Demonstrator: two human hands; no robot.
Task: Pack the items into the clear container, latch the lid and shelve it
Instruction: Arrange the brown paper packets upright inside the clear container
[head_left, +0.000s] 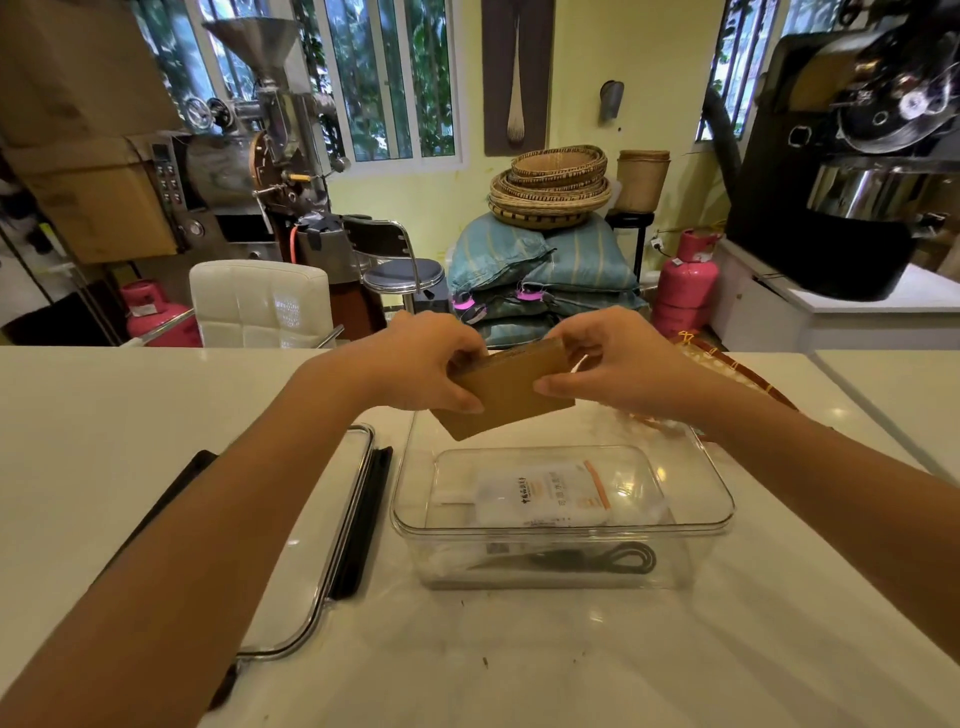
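A flat brown cardboard box (506, 396) hangs tilted above the far rim of the clear container (722, 512). My left hand (421, 364) grips its left end and my right hand (618, 364) grips its right end. The container stands open on the white table (571, 665). Inside it lie a white packet with orange print (540, 496) and a coiled black cable (587, 561) on the bottom. The clear lid with black latches (358, 519) lies flat on the table to the container's left, partly under my left forearm.
A woven tray (737, 371) sits on the table behind my right wrist. Beyond the table stand a white padded chair (260, 301), a stool, stacked blue sacks, baskets, pink gas cylinders and roasting machines.
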